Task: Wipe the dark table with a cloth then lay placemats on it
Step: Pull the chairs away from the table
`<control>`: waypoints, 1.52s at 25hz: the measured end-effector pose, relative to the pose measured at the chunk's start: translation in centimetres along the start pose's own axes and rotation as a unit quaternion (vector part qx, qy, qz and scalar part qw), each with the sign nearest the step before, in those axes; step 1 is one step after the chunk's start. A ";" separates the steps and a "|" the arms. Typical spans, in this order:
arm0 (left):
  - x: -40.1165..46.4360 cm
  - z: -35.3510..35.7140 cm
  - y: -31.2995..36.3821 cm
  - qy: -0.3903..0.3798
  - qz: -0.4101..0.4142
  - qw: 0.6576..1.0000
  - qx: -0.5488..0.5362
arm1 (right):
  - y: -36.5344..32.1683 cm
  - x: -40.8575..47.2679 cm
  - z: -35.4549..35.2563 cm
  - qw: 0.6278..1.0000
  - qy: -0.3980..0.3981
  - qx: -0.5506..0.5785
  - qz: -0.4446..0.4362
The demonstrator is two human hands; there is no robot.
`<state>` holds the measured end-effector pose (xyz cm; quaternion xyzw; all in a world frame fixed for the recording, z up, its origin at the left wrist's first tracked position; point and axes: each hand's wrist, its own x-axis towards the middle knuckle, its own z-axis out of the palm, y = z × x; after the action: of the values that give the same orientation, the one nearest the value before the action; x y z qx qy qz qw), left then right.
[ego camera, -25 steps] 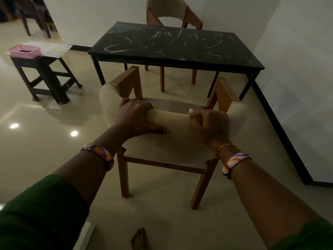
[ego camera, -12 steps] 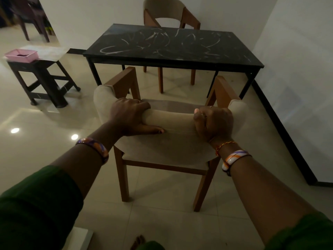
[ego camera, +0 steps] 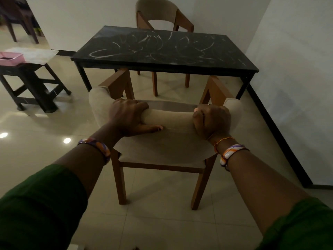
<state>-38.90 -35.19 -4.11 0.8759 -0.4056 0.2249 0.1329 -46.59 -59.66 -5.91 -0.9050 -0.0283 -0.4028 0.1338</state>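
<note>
The dark table [ego camera: 162, 51] stands ahead against the right wall, its black top streaked with pale smear marks. In front of it is a wooden chair [ego camera: 169, 147] with a beige padded backrest, its front tucked near the table's near edge. My left hand [ego camera: 129, 118] grips the left part of the backrest's top roll. My right hand [ego camera: 212, 120] is closed around the right part of the same roll. No cloth is in view. Pale flat sheets that may be placemats [ego camera: 36, 55] lie on the stool at the left.
A second chair [ego camera: 162, 15] stands behind the table at the far wall. A dark stool [ego camera: 30, 82] at the left carries a pink tray [ego camera: 10, 58]. The white wall [ego camera: 297, 78] runs close along the right. Glossy tiled floor lies between stool and chair.
Both hands have kept their grip on the backrest while the chair has moved closer to the table. The view has tilted down, so the table sits lower in the frame.
</note>
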 end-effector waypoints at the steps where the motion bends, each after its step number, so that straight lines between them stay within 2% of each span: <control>1: 0.3 0.2 -0.2 0.004 0.000 1.000 -0.002 | 0.2 0.3 0.2 1.000 -0.002 0.001 -0.002; 12: 2.8 1.9 -1.0 0.038 -0.004 0.999 -0.016 | 2.9 2.2 2.1 1.000 0.000 0.007 -0.015; 19: 2.8 2.0 -1.0 0.028 -0.020 0.999 -0.032 | 2.6 1.9 2.2 0.998 0.050 -0.003 -0.025; 24: 2.9 2.0 -1.1 0.009 -0.042 0.998 -0.036 | 2.4 1.9 2.1 0.998 0.053 -0.008 -0.024; 30: 3.5 0.9 -0.3 -0.052 -0.087 0.993 -0.056 | 2.2 1.9 1.9 0.999 0.049 -0.017 -0.013; 35: 5.3 -0.1 0.1 -0.184 -0.223 0.951 -0.109 | 1.5 2.1 1.2 0.999 0.028 -0.018 0.005; 38: 5.2 0.3 0.2 -0.176 -0.244 0.946 -0.117 | 1.4 1.9 1.0 1.000 0.021 -0.014 0.014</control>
<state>-36.04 -38.85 -1.69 0.9520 -0.2195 -0.0211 0.2121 -44.36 -60.81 -5.48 -0.8984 -0.0072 -0.4203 0.1269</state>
